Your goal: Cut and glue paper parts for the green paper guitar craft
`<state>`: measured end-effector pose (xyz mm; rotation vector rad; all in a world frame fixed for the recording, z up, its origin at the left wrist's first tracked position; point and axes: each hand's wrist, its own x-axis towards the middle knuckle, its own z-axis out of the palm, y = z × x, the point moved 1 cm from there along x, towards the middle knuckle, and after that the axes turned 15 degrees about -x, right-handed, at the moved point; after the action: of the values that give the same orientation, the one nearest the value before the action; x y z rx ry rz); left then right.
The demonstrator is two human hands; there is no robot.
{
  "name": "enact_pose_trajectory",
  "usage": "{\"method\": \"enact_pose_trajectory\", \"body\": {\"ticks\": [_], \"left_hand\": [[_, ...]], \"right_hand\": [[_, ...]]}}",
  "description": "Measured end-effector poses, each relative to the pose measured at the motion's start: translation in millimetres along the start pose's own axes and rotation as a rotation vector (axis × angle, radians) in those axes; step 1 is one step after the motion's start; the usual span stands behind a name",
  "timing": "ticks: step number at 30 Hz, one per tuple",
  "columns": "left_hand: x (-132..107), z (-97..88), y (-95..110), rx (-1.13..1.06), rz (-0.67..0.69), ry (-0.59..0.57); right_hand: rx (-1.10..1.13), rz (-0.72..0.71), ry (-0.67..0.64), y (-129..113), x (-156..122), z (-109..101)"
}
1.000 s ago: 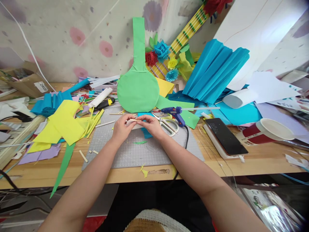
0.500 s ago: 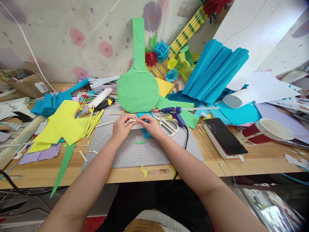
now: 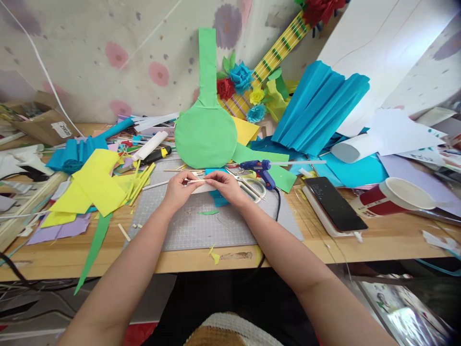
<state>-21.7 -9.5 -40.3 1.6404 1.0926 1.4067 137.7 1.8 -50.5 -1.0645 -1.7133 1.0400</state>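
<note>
Above the grey cutting mat (image 3: pixel 194 230), my left hand (image 3: pixel 178 191) and my right hand (image 3: pixel 227 188) meet, fingertips pinched on a thin pale wooden stick (image 3: pixel 196 180). The stick lies roughly level between them. A white strip (image 3: pixel 203 188) and a piece of blue paper (image 3: pixel 219 199) show just under the hands. Scissors with pale handles (image 3: pixel 256 188) lie right beside my right hand, and a blue glue gun (image 3: pixel 260 168) is just past them. Behind the hands stands a green paper-covered banjo-like shape (image 3: pixel 206 137), its neck pointing up.
Yellow paper (image 3: pixel 97 185) and yellow strips (image 3: pixel 143 185) lie on the left. A black phone (image 3: pixel 336 203) on a white block and a paper cup (image 3: pixel 382 204) stand on the right. Blue crepe paper (image 3: pixel 317 113) leans behind. A cord (image 3: pixel 278 206) runs off the front edge.
The hands stay in nearly the same place. More of the stick shows between the fingertips now, and the left fingers have shifted slightly. The view has moved a little.
</note>
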Motion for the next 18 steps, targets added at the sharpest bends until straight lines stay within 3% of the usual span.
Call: {"method": "enact_pose_trajectory", "body": {"ticks": [3,7,8,12,16,18], "left_hand": [[-1,-1.7,6,0.118,0.066,0.017],[-6,-4.5,18,0.375,0.272,0.289],[-8,-3.6,20,0.403,0.291,0.313],[-14,7.6,22,0.353,0.245,0.179],[-17,11.4,29,0.425,0.361,0.341],[-19,10.3,32,0.435,0.418,0.350]], "right_hand": [[-0.054,0.025,0.053,-1,0,2],[-0.068,0.104,0.247,4,2,3],[-0.066,0.118,0.291,5,2,3],[-0.077,0.108,0.363,5,2,4],[-0.124,0.052,0.404,-2,-2,7],[-0.142,0.046,0.421,-5,-3,8]]}}
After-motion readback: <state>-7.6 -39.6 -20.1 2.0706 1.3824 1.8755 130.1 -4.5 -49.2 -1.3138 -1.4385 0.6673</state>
